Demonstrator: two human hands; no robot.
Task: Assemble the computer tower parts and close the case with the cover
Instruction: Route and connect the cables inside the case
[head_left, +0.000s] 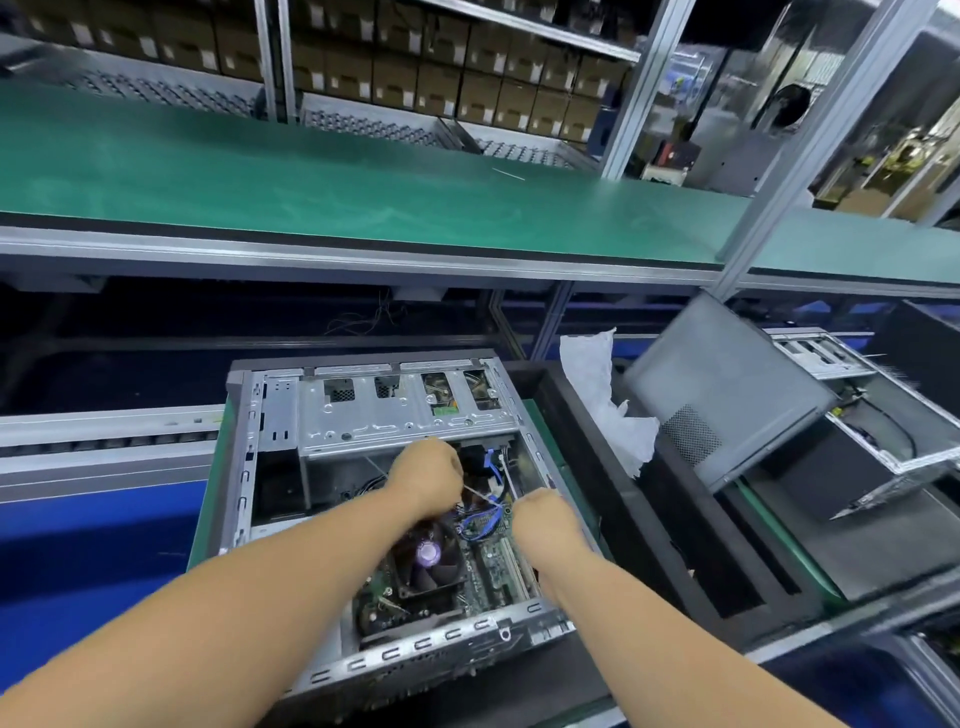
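An open computer tower case (270, 415) lies on its side in front of me, its metal drive cage (405, 410) at the far end. Inside are a green motherboard (493, 566), a black cooler fan (428, 558) with a purple hub, and blue cables (491, 512). Both of my hands are inside the case above the board. My left hand (426, 475) is curled and pinches a thin white tie or wire (480, 493) that runs toward my right hand (543, 519), which is also curled near the blue cables. Its fingertips are hidden. A grey side cover (722, 389) leans tilted to the right.
A second open case (883, 415) sits at the right behind the cover. White crumpled wrap (597, 384) lies between the two cases. A black foam tray (649, 519) borders my case on the right. A green conveyor shelf (363, 182) runs above, with stacked cardboard boxes (441, 78) behind.
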